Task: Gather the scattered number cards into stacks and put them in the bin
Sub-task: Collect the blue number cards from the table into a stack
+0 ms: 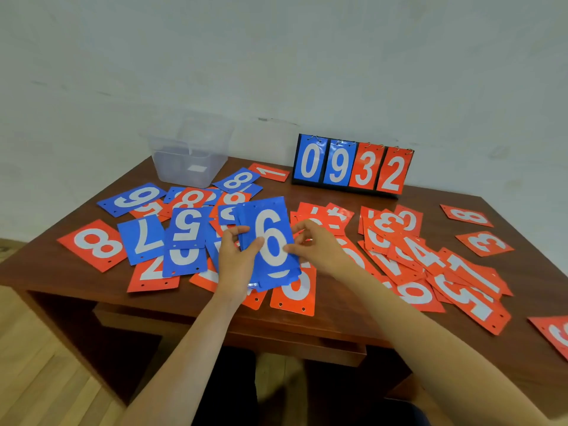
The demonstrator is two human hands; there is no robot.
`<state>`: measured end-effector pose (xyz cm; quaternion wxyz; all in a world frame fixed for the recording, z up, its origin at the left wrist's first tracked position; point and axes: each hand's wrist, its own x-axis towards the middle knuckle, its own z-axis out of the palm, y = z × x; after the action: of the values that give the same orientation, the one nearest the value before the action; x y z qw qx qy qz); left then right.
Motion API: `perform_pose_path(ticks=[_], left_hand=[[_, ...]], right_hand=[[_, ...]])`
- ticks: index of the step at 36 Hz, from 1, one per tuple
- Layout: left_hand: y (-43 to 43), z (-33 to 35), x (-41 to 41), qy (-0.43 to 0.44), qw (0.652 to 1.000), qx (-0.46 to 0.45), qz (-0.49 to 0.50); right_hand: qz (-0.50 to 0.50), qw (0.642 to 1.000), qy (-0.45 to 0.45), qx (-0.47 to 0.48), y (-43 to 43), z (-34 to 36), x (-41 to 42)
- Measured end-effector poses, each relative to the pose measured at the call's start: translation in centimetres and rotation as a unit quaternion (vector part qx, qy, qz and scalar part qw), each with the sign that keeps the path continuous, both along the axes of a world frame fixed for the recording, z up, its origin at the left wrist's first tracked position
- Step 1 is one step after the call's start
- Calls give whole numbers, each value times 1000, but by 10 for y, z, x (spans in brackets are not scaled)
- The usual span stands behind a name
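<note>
Right now you are building a stack of blue cards [270, 241], the top one showing a white 6, and holding it raised just above the middle of the wooden table [338, 321]. Your left hand [236, 259] is gripping the stack's left edge, thumb across the face and fingers behind, while your right hand [319, 244] is pinching the right edge between thumb and fingertips, apparently squaring the cards. This looks like the gathering step, early on: loose blue cards such as the 7 [143, 238], the 5 [188, 224] and the 9 [132, 198] are lying to the left, and a spread of red cards [430, 265] is lying to the right. The clear plastic bin [190, 155] is standing at the far left corner, seemingly with no cards inside, well apart from the stack. Beside it, the flip scoreboard [352, 164] is reading 0932. Next, you are likely freeing one hand to pick up another blue card nearby.
</note>
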<state>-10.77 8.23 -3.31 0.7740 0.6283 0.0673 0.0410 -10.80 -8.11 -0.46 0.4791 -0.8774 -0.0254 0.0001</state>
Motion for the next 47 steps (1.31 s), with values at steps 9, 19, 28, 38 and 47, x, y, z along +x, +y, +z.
perform_pose_path(ticks=[9, 19, 28, 38, 47], left_hand=[[24, 3, 30, -15, 997, 38, 58], [71, 5, 108, 14, 994, 15, 103], [92, 0, 181, -6, 992, 40, 118], [94, -17, 207, 1, 994, 52, 94], [87, -9, 192, 12, 996, 45, 82]], right_hand=[[25, 982, -76, -171, 32, -3, 53], [69, 950, -3, -305, 62, -2, 192], [-12, 958, 30, -285, 94, -7, 322], [-59, 946, 92, -304, 78, -40, 382], [-91, 938, -124, -311, 61, -15, 341]])
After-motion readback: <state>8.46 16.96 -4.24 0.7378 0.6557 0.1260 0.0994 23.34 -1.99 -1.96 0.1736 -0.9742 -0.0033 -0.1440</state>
